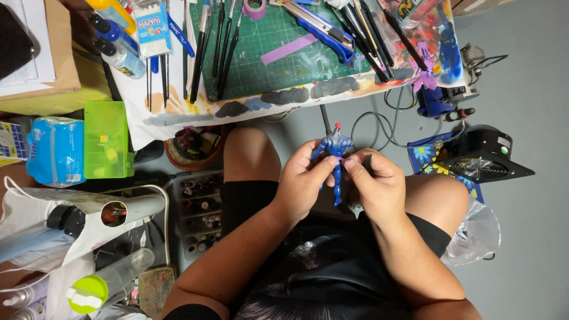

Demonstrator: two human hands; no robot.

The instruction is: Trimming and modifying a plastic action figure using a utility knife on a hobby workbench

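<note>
A small blue figurine (336, 155) with a red-topped head and purple band at the waist is held upright above my lap. My left hand (302, 185) grips it from the left at the waist and legs. My right hand (374, 182) pinches it from the right at the waist, fingertips on the purple band. A thin dark rod (325, 120) rises behind the figurine's head. My bare knees show on both sides below the table edge.
A green cutting mat (272, 65) on a paint-stained board holds several brushes (204, 47), a blue utility knife (323, 26) and purple tape strips. A black fan (483, 157) sits right; a green plastic box (106, 139), wipes pack and paint-bottle tray (201, 210) lie left.
</note>
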